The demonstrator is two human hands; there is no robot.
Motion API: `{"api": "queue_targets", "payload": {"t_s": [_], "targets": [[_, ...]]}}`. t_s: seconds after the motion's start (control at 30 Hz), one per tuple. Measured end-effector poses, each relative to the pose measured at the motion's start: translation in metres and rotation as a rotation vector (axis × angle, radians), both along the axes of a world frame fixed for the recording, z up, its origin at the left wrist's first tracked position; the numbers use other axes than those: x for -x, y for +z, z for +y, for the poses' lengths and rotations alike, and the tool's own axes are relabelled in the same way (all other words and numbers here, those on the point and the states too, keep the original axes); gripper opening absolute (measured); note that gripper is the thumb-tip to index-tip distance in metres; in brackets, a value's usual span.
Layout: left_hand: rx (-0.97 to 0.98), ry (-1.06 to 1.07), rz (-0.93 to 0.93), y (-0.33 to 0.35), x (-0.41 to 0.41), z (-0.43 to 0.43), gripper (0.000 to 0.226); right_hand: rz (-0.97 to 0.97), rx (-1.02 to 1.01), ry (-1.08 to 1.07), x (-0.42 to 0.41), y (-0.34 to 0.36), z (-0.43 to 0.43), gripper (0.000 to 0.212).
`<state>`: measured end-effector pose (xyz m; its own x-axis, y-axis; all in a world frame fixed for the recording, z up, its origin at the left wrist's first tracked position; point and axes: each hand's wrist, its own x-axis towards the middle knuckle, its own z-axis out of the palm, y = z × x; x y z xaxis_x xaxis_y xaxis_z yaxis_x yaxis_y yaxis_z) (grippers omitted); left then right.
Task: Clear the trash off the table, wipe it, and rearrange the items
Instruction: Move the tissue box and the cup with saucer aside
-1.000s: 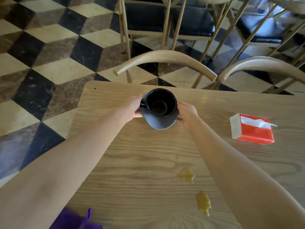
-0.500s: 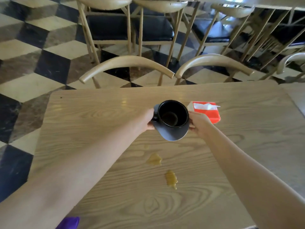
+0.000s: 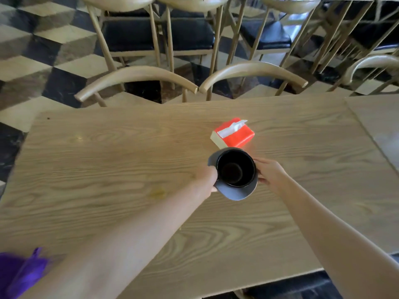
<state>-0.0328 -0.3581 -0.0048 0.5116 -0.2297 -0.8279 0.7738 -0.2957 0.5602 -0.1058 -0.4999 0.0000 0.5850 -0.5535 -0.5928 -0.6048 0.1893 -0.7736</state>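
Note:
A black cup (image 3: 235,169) stands on a grey saucer (image 3: 234,193), and both my hands carry the pair over the wooden table (image 3: 108,160). My left hand (image 3: 207,178) grips the saucer's left edge by the cup handle. My right hand (image 3: 268,172) holds the right edge. A red tissue box (image 3: 234,134) with a white tissue sticking out lies just beyond the cup. A yellowish spill (image 3: 158,192) marks the table left of my left forearm. A purple cloth (image 3: 19,270) lies at the near left corner.
Two wooden chairs (image 3: 138,77) are tucked against the table's far edge, with more chairs with black seats (image 3: 187,34) behind them. A second table (image 3: 380,117) abuts on the right. Checkered floor lies to the left.
My hands have carried the cup and saucer rightward along the table, from near the far left edge to just in front of the tissue box. The spill now lies to their left.

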Motion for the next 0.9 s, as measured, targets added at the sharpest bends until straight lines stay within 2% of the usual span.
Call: {"api": "queue_targets", "payload": {"t_s": [0.2,0.4,0.57,0.7,0.9], "targets": [[-0.027,0.091,-0.001,-0.007,0.037,-0.016,0.039,0.015,0.012,0.042,0.031,-0.005,-0.022,0.020],[-0.032,-0.007,-0.050,-0.011,0.058,-0.037,0.039,0.035,-0.024,0.004,0.058,-0.021,-0.046,0.021],[-0.131,-0.133,-0.131,-0.013,0.056,-0.045,0.041,0.036,-0.036,0.001,0.065,-0.037,-0.055,0.022],[-0.178,-0.226,-0.137,-0.017,0.049,-0.040,0.038,0.079,0.036,0.029,0.063,-0.044,-0.058,0.021],[-0.192,-0.385,-0.201,-0.011,0.041,-0.027,0.040,0.229,0.272,0.221,0.056,-0.036,-0.058,0.027]]}}
